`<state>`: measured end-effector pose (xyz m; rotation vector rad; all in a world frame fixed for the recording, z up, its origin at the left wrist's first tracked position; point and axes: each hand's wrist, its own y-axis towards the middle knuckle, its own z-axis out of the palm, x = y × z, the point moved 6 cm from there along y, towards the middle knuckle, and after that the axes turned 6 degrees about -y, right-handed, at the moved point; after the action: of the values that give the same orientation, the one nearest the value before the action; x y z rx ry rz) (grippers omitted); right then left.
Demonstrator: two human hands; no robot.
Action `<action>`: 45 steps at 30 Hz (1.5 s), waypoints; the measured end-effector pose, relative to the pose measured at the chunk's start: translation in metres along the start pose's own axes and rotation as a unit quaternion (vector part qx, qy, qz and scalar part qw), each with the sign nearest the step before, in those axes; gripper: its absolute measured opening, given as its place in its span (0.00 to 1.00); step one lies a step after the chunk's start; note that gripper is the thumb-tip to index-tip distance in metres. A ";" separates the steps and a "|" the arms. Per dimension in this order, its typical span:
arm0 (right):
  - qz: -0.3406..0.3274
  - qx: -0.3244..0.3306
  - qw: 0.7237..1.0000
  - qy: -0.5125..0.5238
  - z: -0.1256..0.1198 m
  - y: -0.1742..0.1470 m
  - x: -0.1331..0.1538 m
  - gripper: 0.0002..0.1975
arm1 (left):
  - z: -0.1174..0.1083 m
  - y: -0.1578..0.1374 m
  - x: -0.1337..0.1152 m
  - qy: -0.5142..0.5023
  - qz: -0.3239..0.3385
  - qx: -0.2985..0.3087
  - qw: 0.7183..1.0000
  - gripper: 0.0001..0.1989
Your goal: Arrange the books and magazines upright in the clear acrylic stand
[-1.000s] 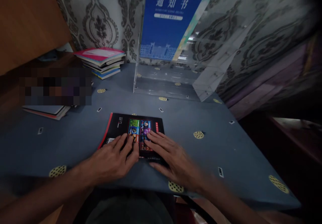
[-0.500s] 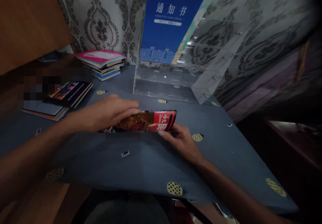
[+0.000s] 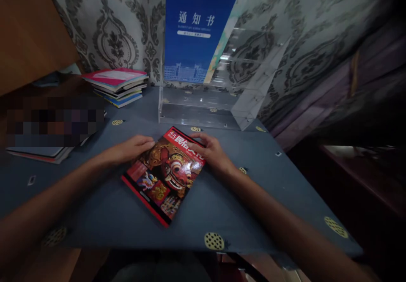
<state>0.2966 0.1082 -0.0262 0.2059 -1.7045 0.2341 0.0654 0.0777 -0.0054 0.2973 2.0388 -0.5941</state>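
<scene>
A paperback book [image 3: 180, 174] with a glossy red and black cover, showing a fierce red mask and Chinese lettering, is front side up over the table. It is turned at a slant, its top edge pointing away from me. My left hand [image 3: 135, 146] grips its left edge, fingertips partly tucked out of sight. At the upper right corner, my right hand [image 3: 211, 153] has hold of the book, thumb over the cover and covering part of the title.
Behind the book stands a clear acrylic rack [image 3: 249, 104] with a blue booklet [image 3: 193, 41] in it. A stack of books [image 3: 119, 89] lies at the back left. Nearer left is another pile [image 3: 38, 153], partly blurred out. A blue-grey cloth with pineapple prints covers the table [image 3: 247, 218].
The book, earlier seen nearly edge-on between both hands, has been tipped and turned so its whole front cover faces up. My right hand has moved to its upper corner. The view has shifted slightly.
</scene>
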 end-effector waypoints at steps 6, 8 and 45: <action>-0.109 0.117 0.966 -0.201 0.012 0.037 0.007 0.17 | 0.006 -0.012 0.003 0.149 -0.015 0.025 0.988 0.20; -0.145 0.134 0.936 -0.292 0.016 0.040 0.015 0.14 | -0.001 -0.009 -0.010 0.221 0.065 -0.080 0.970 0.16; -0.194 0.026 0.837 -0.511 0.013 -0.023 0.002 0.24 | 0.016 -0.003 -0.003 0.393 0.238 -0.182 0.870 0.21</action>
<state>0.2899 0.0826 -0.0254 0.8226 -2.6560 -0.1865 0.0775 0.0666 -0.0085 0.8912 2.6425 0.2893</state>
